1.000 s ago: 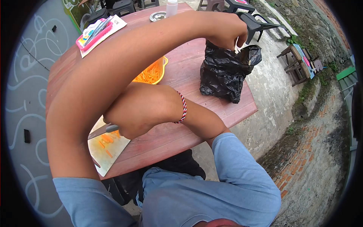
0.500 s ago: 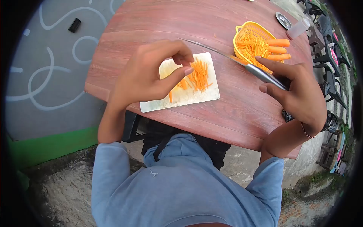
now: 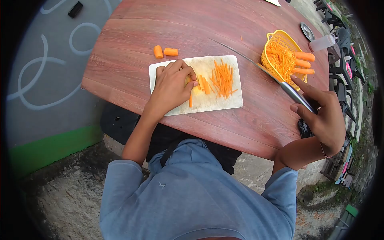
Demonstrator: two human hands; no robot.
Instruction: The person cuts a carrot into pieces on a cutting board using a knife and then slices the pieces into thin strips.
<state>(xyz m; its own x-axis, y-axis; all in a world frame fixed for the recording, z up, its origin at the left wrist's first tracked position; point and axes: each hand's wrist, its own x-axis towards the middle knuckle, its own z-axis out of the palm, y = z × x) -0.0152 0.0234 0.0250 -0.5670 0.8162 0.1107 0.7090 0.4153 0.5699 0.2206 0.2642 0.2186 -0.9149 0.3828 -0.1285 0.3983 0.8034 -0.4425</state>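
My left hand (image 3: 173,86) rests on the white cutting board (image 3: 224,103), its fingers curled down and thumb bent in around carrot slices (image 3: 203,85), partly hidden beneath them. One thin carrot strip (image 3: 190,101) pokes out below the thumb. Toward the board's right side lies a pile of carrot matchsticks (image 3: 224,80). My right hand (image 3: 322,114) is closed around the handle of a long knife (image 3: 296,96). The blade is raised right of the board and points up and left, with its tip beyond the board's far edge.
Two carrot chunks (image 3: 158,52) lie past the board's far left corner. A yellow basket (image 3: 267,60) holds shredded carrot, with several whole carrots (image 3: 305,64) at its right side. Further right are a metal dish (image 3: 307,31) and a plastic bottle (image 3: 322,43). Chairs stand beyond the table.
My left hand has come down from above the board onto the carrot slices. The knife stays raised in my right hand. The view has shifted, revealing the two carrot chunks.
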